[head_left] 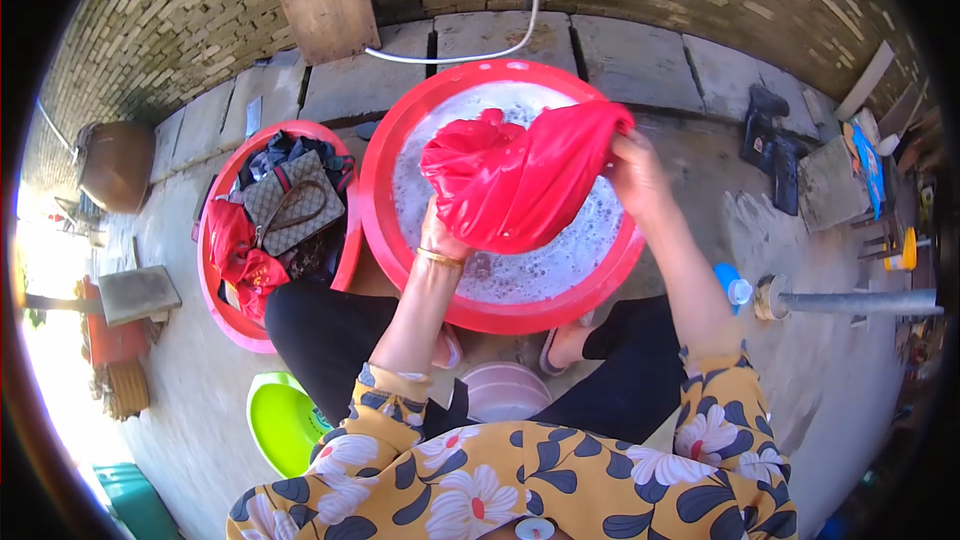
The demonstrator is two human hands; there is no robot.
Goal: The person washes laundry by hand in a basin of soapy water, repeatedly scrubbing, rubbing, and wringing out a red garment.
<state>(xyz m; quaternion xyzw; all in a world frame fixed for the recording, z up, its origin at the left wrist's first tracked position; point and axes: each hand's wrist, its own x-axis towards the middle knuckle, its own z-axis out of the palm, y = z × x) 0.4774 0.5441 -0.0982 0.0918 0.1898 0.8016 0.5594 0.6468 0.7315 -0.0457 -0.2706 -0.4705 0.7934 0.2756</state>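
Both my hands hold a wet red cloth (525,180) above a large red basin (380,180) of foamy water (520,280). My left hand (442,232), with a gold bangle at the wrist, is under the cloth's lower left part; its fingers are mostly hidden behind the fabric. At the basin's right side, my right hand (636,172) grips the cloth's upper right end, with the fingers closed on it. The cloth is bunched on the left and stretched toward the right.
A second red basin (352,230) at the left holds clothes and a patterned bag (293,202). Near my legs are a green basin (275,425) and a pink tub (503,392). A blue bottle (736,287) stands at the right. A white hose (500,52) runs behind the basin.
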